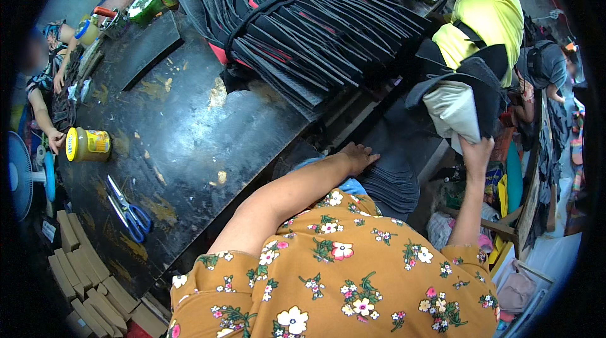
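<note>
Cans (146,5) with open tops stand at the dark table's (189,130) far end, contents unclear. Left hand (356,156) lies flat, fingers open, on stacked dark sheets (394,177); right hand (476,148), raised, grips a pale-lined black piece (461,101).

A dark, stained surface (189,130) carries a big heap of black cut pieces (315,29) at twelve o'clock, a yellow tin (88,144) at nine, and blue-handled scissors (128,210) at eight.
</note>
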{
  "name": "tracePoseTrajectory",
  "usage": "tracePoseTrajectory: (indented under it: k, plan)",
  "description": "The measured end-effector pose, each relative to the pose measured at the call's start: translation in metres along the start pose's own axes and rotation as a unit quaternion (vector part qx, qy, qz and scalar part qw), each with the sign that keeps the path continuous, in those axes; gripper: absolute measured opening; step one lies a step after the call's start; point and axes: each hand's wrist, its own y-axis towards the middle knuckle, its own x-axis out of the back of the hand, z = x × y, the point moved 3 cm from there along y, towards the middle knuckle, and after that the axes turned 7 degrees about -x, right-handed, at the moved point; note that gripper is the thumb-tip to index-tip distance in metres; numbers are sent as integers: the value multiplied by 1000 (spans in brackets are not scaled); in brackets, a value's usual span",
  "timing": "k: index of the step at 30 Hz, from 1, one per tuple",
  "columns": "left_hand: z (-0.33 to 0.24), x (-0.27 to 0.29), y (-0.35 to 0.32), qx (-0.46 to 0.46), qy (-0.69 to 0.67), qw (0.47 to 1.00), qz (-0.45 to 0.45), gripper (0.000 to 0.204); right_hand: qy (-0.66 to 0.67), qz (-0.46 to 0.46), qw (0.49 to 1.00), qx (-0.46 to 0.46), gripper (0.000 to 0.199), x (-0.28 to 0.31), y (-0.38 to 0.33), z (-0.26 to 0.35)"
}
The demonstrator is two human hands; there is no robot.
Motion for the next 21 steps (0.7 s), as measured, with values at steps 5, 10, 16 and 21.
tracePoseTrajectory:
  k: [5, 10, 16, 21]
  plan:
    - [5, 1, -4, 2, -67, 998, -20, 71, 48, -25, 998, 29, 46, 57, 6, -19]
    - [12, -3, 0, 28, -158, 986, -46, 72, 3, -81, 996, -22, 41, 106, 31, -17]
    - [20, -8, 1, 44, -208, 974, -76, 68, 373, -73, 922, -75, 53, 159, 69, 25]
    - [9, 18, -29, 15, -253, 952, -174, 68, 529, 9, 847, -38, 53, 147, 107, 135]
